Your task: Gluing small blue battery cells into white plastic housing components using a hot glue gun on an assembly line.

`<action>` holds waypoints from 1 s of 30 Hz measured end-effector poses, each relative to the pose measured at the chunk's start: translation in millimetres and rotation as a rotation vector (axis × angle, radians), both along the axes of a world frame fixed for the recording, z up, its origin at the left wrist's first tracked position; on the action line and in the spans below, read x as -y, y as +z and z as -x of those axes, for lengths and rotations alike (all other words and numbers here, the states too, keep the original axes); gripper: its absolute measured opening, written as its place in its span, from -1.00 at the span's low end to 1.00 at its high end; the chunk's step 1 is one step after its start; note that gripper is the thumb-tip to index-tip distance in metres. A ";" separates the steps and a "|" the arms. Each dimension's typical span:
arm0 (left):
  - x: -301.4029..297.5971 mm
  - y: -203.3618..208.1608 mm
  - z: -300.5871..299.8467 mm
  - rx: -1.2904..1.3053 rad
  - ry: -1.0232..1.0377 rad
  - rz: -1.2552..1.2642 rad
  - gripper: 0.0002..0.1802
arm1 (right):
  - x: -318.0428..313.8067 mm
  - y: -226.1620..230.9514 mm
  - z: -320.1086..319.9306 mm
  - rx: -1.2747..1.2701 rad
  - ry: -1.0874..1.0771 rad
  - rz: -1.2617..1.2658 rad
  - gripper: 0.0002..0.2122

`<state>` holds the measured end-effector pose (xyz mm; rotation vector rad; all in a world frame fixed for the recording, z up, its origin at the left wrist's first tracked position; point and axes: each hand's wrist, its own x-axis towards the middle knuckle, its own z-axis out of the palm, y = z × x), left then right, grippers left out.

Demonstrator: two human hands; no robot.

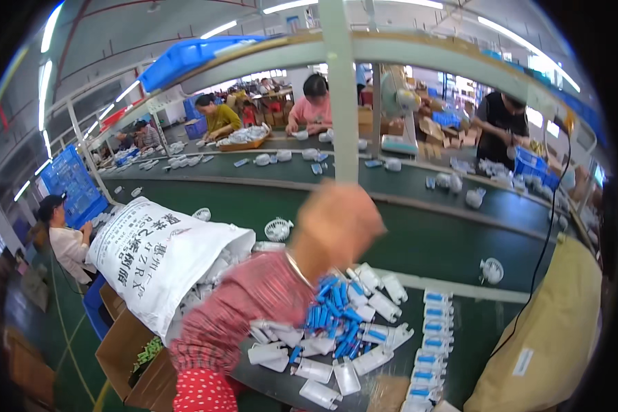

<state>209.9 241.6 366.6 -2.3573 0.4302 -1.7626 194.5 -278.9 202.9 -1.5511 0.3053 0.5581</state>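
My left hand (pixel 338 223), smeared by motion, is raised over the near edge of the green conveyor belt (pixel 398 233); its fingers cannot be made out. The forearm, in a red patterned sleeve, crosses the bench from the lower left. Below the hand lies a heap of small blue cylindrical batteries (pixel 336 302), mixed with white plastic housings (pixel 346 376). To the right, a column of white housings with blue batteries (pixel 429 360) is lined up on the bench. A white fan head (pixel 278 229) sits on the belt just left of the hand. My right hand is outside the picture.
A white woven sack (pixel 165 254) spills white parts at left, above a cardboard box (pixel 127 343). A tan sack (pixel 549 329) and a hanging black cable (pixel 544 254) stand at right. A pale post (pixel 338 89) rises ahead. Several co-workers sit across the belts.
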 end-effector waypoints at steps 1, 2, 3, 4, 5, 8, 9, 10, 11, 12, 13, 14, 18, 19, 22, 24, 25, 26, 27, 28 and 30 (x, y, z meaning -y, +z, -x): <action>-24.5 39.2 1.3 0.168 0.095 0.075 -0.85 | 17.2 -4.0 0.3 -0.065 0.048 0.097 -0.28; -53.4 87.4 17.2 0.252 0.081 0.058 -0.87 | 10.2 -2.7 -5.0 -0.052 0.061 0.082 -0.28; -83.2 120.6 24.5 0.357 0.231 0.076 -0.86 | 3.4 -0.1 -8.3 -0.026 0.056 0.080 -0.29; -114.3 157.2 29.0 0.419 0.332 -0.025 -0.84 | -3.5 2.7 -9.7 -0.004 0.042 0.082 -0.29; -145.2 192.6 43.5 0.419 0.436 -0.024 -0.78 | -12.2 6.2 -13.4 0.022 0.045 0.078 -0.29; -219.7 262.9 67.0 0.315 0.933 -0.118 -0.60 | -39.7 15.7 -21.2 0.080 0.027 0.094 -0.30; -228.4 280.6 71.0 0.215 1.105 -0.071 -0.54 | -46.2 16.8 -22.3 0.094 0.021 0.094 -0.30; -232.2 292.9 67.2 0.106 1.266 0.042 -0.45 | -52.9 17.9 -19.7 0.102 0.006 0.100 -0.30; -237.3 301.3 63.5 0.027 1.302 0.117 -0.42 | -59.1 18.1 -16.9 0.108 -0.012 0.105 -0.31; -242.4 307.9 61.8 -0.052 1.337 0.189 -0.37 | -64.8 17.5 -14.0 0.114 -0.030 0.108 -0.31; -251.3 316.2 66.8 -0.108 1.357 0.214 -0.24 | -73.4 17.3 -12.7 0.121 -0.049 0.108 -0.31; -259.4 316.0 60.6 -0.116 1.331 0.207 -0.24 | -80.7 15.7 -10.8 0.129 -0.087 0.118 -0.32; -264.4 323.3 45.9 -0.374 1.681 0.406 -0.03 | -106.2 5.1 -17.9 0.126 -0.100 -0.066 -0.32; -272.0 334.3 55.5 -0.408 1.705 0.450 -0.01 | -106.8 -1.0 -21.5 0.121 -0.100 -0.134 -0.35; -286.1 337.7 44.0 -0.477 1.788 0.455 0.00 | -58.2 -45.5 -19.7 0.598 0.139 0.252 -0.44; -269.6 337.6 28.1 -0.500 1.901 0.384 0.01 | -106.3 -4.5 -41.1 0.059 -0.147 -0.169 -0.45; -277.1 337.5 30.9 -0.514 1.900 0.387 0.01 | -102.3 -11.8 -43.5 0.078 -0.173 -0.136 -0.41; -284.8 336.7 33.6 -0.516 1.893 0.399 0.01 | -105.3 -8.0 -42.9 0.076 -0.175 -0.122 -0.41; -281.9 341.1 39.7 -0.502 1.908 0.396 0.02 | -113.1 -7.3 -46.6 0.110 -0.189 -0.052 -0.41; -280.2 344.6 46.3 -0.490 1.921 0.393 0.02 | -119.1 -6.8 -50.8 0.145 -0.203 0.019 -0.40; -298.6 355.0 57.9 -0.456 1.951 0.356 -0.01 | -129.8 -1.0 -63.5 0.111 -0.136 -0.030 -0.40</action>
